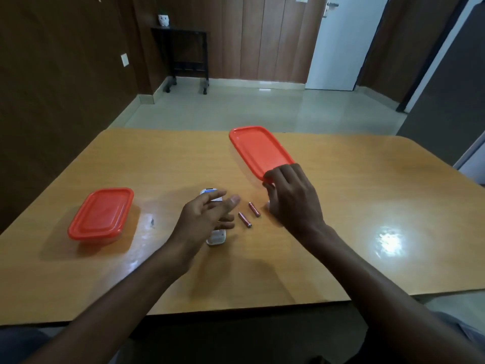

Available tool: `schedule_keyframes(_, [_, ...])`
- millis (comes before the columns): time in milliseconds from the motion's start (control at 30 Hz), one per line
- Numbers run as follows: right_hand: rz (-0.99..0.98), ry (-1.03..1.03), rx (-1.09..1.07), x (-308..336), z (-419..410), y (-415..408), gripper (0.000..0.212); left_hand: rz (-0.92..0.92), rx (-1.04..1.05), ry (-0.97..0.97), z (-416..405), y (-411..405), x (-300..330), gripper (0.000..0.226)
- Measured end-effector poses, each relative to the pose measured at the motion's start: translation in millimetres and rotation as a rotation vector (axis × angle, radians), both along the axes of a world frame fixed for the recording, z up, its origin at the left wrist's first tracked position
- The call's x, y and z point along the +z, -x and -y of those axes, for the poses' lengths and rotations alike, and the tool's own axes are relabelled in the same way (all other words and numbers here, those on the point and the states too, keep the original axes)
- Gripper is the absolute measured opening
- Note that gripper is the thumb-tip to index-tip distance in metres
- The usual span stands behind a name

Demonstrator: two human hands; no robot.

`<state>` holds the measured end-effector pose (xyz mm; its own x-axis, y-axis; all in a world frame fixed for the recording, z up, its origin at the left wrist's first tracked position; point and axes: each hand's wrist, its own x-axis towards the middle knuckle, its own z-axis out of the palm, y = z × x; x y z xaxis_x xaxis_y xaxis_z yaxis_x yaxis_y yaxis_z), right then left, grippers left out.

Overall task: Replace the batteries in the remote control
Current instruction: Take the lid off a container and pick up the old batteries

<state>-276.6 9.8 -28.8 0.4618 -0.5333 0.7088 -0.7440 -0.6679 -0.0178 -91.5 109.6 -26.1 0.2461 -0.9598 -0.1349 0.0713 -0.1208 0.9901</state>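
Beside white remote [215, 237], 2 reddish batteries [245, 219]

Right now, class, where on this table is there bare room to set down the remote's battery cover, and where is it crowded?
Free: the wooden table right of the right hand, and the near edge. Crowded: the centre, with white remote control, two red batteries and left hand.

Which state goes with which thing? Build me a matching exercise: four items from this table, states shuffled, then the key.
Things:
1. loose orange lid
2. closed container
3. two batteries
4. remote control

States:
A. partly hidden under the left hand
B. lying bare between the hands
C. gripped at its near end by the right hand
D. untouched, left side of the table

Pairs: 1-C, 2-D, 3-B, 4-A
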Motion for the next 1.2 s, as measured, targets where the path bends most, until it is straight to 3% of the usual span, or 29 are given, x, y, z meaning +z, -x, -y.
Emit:
schedule_keyframes(133, [0.017, 0.025, 0.297, 4, -21, -1, 0.012, -0.477, -0.003, 0.035, 2, 3, 16, 0.066])
schedule_keyframes(233, [-0.017, -0.04, 0.368, -2, -10, 4, 0.018, -0.566, 0.101, 0.073, 0, -4, 20, 0.049])
schedule_keyframes(300, [0.076, -0.155, 0.363, -7, -8, 2, 0.018, -0.552, 0.148, 0.045, -1, -7, 17, 0.043])
schedule_keyframes(400, [0.409, -0.422, 0.294, -3, -15, -5, 0.025, -0.515, 0.148, 0.051, 1, -9, 10, 0.038])
schedule_keyframes(500, [0.602, -0.661, 0.186, 9, -16, -8, 0.057, -0.381, 0.107, 0.098, 4, -12, 5, 0.049])
schedule_keyframes(600, [0.617, -0.725, 0.135, 15, -12, -7, 0.074, -0.153, 0.086, 0.107, 3, -15, 4, 0.072])
schedule_keyframes(833, [0.715, -0.659, 0.049, 18, -17, -10, 0.062, 0.126, 0.23, 0.17, 5, -11, 2, 0.067])
schedule_keyframes(1033, [0.707, -0.539, 0.012, 21, -21, -15, 0.053, 0.114, 0.337, 0.219, 4, -4, 3, 0.063])
schedule_keyframes(1200, [0.705, -0.823, 0.195, 33, -13, -8, 0.049, 0.118, 0.312, 0.29, 1, 1, 8, 0.054])
